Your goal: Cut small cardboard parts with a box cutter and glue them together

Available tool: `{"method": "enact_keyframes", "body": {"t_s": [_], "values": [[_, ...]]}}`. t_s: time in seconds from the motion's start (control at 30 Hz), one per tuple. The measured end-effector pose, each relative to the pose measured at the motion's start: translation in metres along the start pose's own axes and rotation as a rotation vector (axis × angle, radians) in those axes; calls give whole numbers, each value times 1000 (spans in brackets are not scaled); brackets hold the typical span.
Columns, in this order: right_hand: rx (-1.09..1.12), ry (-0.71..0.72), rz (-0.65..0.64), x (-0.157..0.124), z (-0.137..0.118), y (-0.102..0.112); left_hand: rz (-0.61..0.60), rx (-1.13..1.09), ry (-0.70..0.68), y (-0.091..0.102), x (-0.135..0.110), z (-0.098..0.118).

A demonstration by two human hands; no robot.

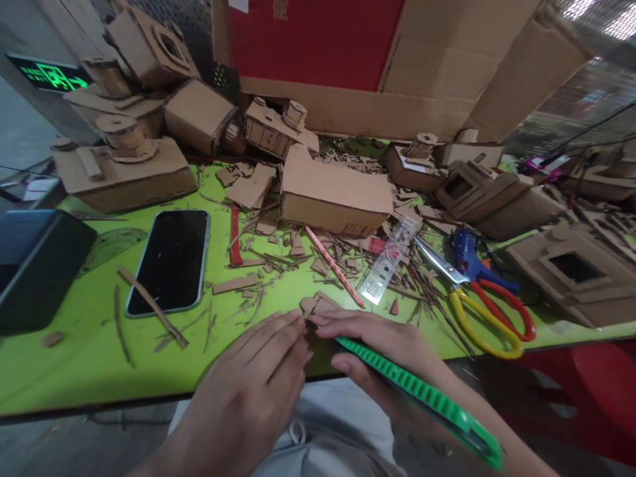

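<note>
My left hand [243,391] lies flat with its fingers together on a small cardboard piece [318,306] near the front edge of the green table [84,358]. My right hand [377,348] comes in from the right, its fingertips on the same piece. That hand grips a green utility knife [422,392], whose blade is hidden under my fingers. Part of the cardboard piece is covered by both hands. Thin cardboard scraps [278,265] are scattered just beyond my fingertips.
Cardboard tank models [124,172] and a cardboard box [332,192] stand along the back. A phone [171,262] and a black case [34,265] lie left; a metal ruler [390,262], yellow-and-red scissors [489,318] and a blue glue gun [472,262] lie right.
</note>
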State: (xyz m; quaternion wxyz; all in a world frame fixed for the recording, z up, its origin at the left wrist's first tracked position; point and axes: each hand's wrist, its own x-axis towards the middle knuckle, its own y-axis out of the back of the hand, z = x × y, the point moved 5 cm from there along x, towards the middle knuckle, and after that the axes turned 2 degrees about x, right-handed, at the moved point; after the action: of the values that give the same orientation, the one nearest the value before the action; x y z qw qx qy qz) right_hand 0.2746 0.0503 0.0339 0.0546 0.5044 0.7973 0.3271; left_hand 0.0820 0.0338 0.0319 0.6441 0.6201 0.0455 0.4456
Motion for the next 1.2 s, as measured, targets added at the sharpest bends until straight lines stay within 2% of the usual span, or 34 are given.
{"method": "enact_keyframes", "body": {"t_s": [0.17,0.33,0.47,0.7,0.9,1.07,1.2], "values": [[-114,18,24,6,-12,0,-39,5,-13,-3,-1,0],[-106,36,41,8,-19,3,-38,11,-17,-2,-1,-1],[-111,-8,34,3,-19,2,-43,49,-27,-3,-2,0],[-173,-71,96,-17,-18,2,-95,53,-14,-9,-6,2],[-198,-93,37,-39,-13,12,-82,16,-7,-7,-4,1],[-161,-73,-21,-37,-11,15,-79,60,2,-8,-5,4],[-170,-58,-76,-33,-7,18,-102,58,-97,-14,-4,12]]}}
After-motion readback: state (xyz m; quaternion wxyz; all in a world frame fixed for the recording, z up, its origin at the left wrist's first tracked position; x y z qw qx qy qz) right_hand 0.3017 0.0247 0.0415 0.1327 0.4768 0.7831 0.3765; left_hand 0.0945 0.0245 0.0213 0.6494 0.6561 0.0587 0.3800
